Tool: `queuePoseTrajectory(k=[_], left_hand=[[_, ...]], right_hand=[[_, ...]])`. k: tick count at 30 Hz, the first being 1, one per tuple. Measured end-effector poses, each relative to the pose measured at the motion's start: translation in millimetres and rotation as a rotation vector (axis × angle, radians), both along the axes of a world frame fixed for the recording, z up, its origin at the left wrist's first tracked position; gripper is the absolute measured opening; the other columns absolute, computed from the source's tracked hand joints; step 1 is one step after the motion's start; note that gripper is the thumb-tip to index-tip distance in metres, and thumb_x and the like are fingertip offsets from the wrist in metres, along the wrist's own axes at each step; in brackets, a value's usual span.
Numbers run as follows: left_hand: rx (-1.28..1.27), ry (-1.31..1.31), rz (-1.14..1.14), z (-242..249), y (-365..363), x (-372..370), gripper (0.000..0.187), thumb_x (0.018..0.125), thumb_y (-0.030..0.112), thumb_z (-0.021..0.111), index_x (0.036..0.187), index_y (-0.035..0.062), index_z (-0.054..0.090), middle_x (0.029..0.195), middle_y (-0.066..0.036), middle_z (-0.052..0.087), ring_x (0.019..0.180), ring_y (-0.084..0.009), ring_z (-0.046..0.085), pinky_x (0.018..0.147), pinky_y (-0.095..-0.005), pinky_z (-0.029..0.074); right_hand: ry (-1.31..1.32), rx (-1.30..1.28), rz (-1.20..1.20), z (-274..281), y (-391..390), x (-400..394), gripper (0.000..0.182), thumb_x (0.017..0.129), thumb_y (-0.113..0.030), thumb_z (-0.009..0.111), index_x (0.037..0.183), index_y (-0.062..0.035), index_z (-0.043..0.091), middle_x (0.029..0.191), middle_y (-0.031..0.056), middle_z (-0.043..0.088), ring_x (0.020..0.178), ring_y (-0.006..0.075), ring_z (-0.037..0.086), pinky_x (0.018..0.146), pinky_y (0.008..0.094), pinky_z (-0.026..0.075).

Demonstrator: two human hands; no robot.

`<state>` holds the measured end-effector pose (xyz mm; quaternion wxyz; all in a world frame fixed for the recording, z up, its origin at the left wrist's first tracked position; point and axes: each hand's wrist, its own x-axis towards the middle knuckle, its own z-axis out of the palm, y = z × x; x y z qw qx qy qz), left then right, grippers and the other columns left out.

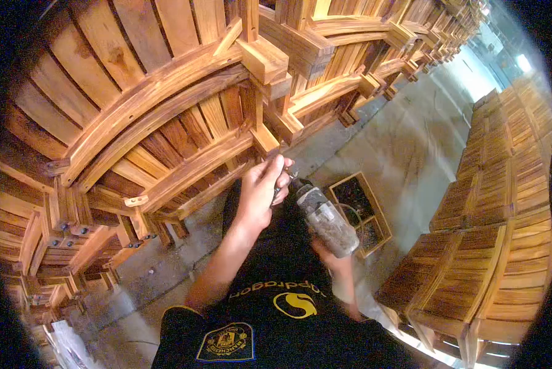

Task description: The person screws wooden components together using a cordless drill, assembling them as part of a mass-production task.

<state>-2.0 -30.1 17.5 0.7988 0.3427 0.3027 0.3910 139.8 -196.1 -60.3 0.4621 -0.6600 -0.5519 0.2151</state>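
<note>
My left hand [260, 190] is closed around the front end of a grey, dusty power drill [325, 221], at its chuck. The drill's tip sits close to a wooden joint of the stacked curved-slat chair frames [165, 123]. My right hand [336, 265] grips the drill from below, at its handle, and the drill body mostly hides it. Both hands are in front of my black shirt with yellow print.
Stacks of wooden slatted chairs [491, 246] stand at the right, and more rows [349, 55] run away on the left. A concrete aisle [411, 141] lies between them. A small wooden compartment box [367, 215] with small parts rests on the floor by the drill.
</note>
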Motion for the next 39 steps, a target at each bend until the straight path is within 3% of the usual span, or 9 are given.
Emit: queuePoseTrajectory(k=[5, 11, 13, 15, 21, 26, 32, 35, 39], left_hand=[[-0.032, -0.028, 0.03, -5, -10, 2, 0.029, 0.094, 0.031, 0.047, 0.098, 0.0041, 0.056, 0.06, 0.005, 0.042, 0.044, -0.0053, 0.036, 0.038, -0.0196, 0.027], [-0.476, -0.256, 0.005, -51, -8, -13, 0.024, 0.09, 0.022, 0.046, 0.102, 0.0034, 0.053, 0.069, 0.0, 0.048, 0.047, -0.0094, 0.037, 0.04, -0.0219, 0.031], [-0.489, -0.234, 0.006, -54, -5, -14, 0.021, 0.088, 0.019, 0.047, 0.101, 0.0036, 0.053, 0.068, 0.0, 0.048, 0.047, -0.0092, 0.038, 0.039, -0.022, 0.03], [-0.355, -0.205, -0.039, -59, -2, -17, 0.021, 0.088, 0.02, 0.047, 0.1, 0.0041, 0.052, 0.067, -0.001, 0.048, 0.047, -0.009, 0.038, 0.039, -0.0217, 0.03], [-0.295, -0.154, -0.014, -58, 5, -15, 0.028, 0.092, 0.038, 0.048, 0.09, 0.0107, 0.049, 0.063, 0.001, 0.043, 0.043, -0.0078, 0.033, 0.038, -0.0206, 0.027], [-0.267, -0.181, -0.046, -54, 9, -15, 0.028, 0.092, 0.032, 0.049, 0.108, 0.0089, 0.05, 0.066, 0.002, 0.044, 0.043, -0.0072, 0.035, 0.037, -0.0201, 0.027], [-0.304, -0.226, -0.031, -53, 8, -12, 0.018, 0.09, 0.025, 0.052, 0.097, 0.0088, 0.054, 0.063, 0.001, 0.045, 0.044, -0.0073, 0.036, 0.037, -0.0203, 0.025], [-0.309, -0.244, -0.027, -53, 9, -12, 0.017, 0.09, 0.025, 0.052, 0.095, 0.0088, 0.052, 0.064, 0.001, 0.046, 0.044, -0.0076, 0.036, 0.038, -0.0204, 0.026], [-0.369, -0.289, -0.049, -48, 12, -11, 0.017, 0.091, 0.025, 0.049, 0.091, 0.0078, 0.05, 0.066, 0.0, 0.046, 0.046, -0.0081, 0.037, 0.038, -0.0206, 0.028]], right_hand=[[0.075, 0.097, -0.042, -3, 2, -6, 0.046, 0.061, -0.018, 0.074, 0.104, -0.0076, 0.061, 0.1, 0.0096, 0.064, 0.092, 0.0276, 0.06, 0.083, 0.0357, 0.044], [0.095, 0.072, -0.165, -7, -8, -7, 0.047, 0.057, -0.018, 0.076, 0.1, -0.0073, 0.062, 0.096, 0.0086, 0.065, 0.089, 0.0252, 0.062, 0.082, 0.0359, 0.045], [0.281, 0.059, -0.141, 0, -6, -9, 0.049, 0.056, -0.017, 0.077, 0.101, -0.0063, 0.061, 0.1, 0.0089, 0.064, 0.089, 0.0251, 0.061, 0.081, 0.035, 0.046], [0.164, 0.078, -0.18, 16, -5, -10, 0.05, 0.057, -0.015, 0.075, 0.103, -0.0035, 0.06, 0.098, 0.0104, 0.065, 0.088, 0.0247, 0.062, 0.081, 0.0331, 0.046], [0.365, 0.042, -0.087, -8, -10, -4, 0.049, 0.061, -0.015, 0.07, 0.106, 0.0008, 0.06, 0.099, 0.0138, 0.065, 0.089, 0.0249, 0.063, 0.081, 0.0321, 0.047], [0.477, -0.034, 0.012, 13, -7, -7, 0.049, 0.061, -0.015, 0.068, 0.107, 0.0016, 0.06, 0.105, 0.0144, 0.064, 0.094, 0.0247, 0.063, 0.084, 0.032, 0.047], [-0.089, 0.164, 0.052, 25, -7, -5, 0.049, 0.061, -0.013, 0.067, 0.107, 0.0009, 0.06, 0.106, 0.0141, 0.064, 0.093, 0.0233, 0.064, 0.084, 0.0314, 0.047], [0.21, 0.125, 0.057, 40, -8, -6, 0.051, 0.06, -0.013, 0.069, 0.108, 0.0001, 0.06, 0.107, 0.0141, 0.064, 0.094, 0.0238, 0.063, 0.084, 0.0316, 0.047], [0.166, 0.192, 0.005, 29, -11, -8, 0.051, 0.059, -0.014, 0.071, 0.106, -0.0007, 0.061, 0.106, 0.0139, 0.064, 0.095, 0.0247, 0.062, 0.085, 0.0323, 0.046]])
